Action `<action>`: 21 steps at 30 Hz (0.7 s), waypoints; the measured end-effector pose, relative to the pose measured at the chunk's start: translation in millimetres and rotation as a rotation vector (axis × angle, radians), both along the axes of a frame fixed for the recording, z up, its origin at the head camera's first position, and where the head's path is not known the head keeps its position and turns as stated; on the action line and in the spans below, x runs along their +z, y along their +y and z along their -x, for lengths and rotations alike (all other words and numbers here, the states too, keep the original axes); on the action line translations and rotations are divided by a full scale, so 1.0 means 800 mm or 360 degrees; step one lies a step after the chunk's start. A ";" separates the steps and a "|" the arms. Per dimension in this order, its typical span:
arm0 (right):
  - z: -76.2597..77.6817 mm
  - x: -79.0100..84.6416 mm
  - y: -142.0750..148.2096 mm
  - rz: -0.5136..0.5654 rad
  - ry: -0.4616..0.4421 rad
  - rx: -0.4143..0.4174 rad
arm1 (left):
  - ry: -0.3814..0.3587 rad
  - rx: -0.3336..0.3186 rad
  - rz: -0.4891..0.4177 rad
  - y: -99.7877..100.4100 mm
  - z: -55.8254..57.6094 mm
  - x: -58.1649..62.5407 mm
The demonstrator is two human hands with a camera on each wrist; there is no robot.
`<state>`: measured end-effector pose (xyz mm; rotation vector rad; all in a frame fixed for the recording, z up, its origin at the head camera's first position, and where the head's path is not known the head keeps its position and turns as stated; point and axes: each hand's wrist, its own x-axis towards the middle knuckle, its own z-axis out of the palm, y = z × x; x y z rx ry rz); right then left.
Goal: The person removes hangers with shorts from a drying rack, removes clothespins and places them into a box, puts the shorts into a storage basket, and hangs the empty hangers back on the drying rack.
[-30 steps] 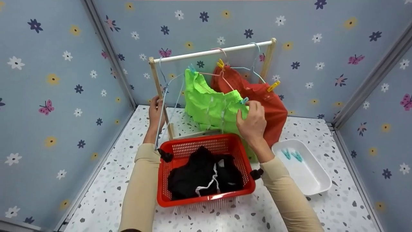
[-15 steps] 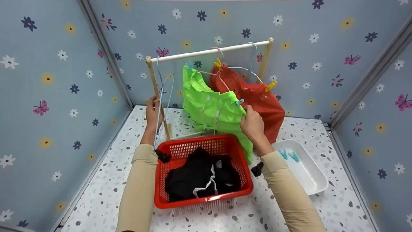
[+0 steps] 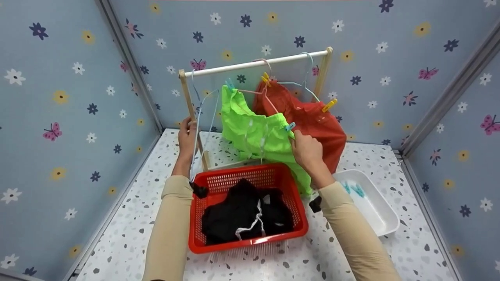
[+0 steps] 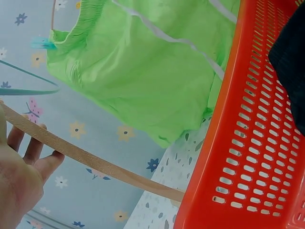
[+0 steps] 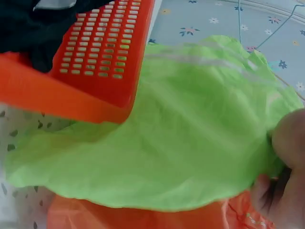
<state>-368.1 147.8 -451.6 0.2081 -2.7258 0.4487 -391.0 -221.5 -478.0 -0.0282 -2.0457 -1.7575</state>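
Bright green shorts (image 3: pixel 254 132) with white drawstrings hang from a pink hanger (image 3: pixel 269 97), clipped by a blue clothespin (image 3: pixel 290 127) at the right of the waistband and another at the left. My right hand (image 3: pixel 308 150) pinches the shorts' side edge just below the right clothespin; in the right wrist view, the fingers (image 5: pixel 261 191) are at the cloth's edge. My left hand (image 3: pixel 187 138) holds the wooden post (image 4: pixel 95 157) at the rack's left end, its fingers passing behind the wood. Beside it, a bare blue hanger (image 3: pixel 197 128) hangs from the white rod (image 3: pixel 242 66).
Behind the shorts hangs a red garment (image 3: pixel 324 136) with yellow clothespins (image 3: pixel 330 105). A red basket (image 3: pixel 250 246) with black clothing (image 3: pixel 234 214) stands in front of the rack. At the right is a white tray (image 3: pixel 375 210) with teal clothespins (image 3: pixel 357 190).
My right hand has moved from beside the right clothespin down to the shorts' side edge and taken hold of it. The left hand has stayed at the post.
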 end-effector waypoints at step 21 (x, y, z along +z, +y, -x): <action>-0.026 0.027 0.037 0.0206 0.0382 0.0110 | 0.0004 0.0082 0.0053 0.008 -0.003 0.001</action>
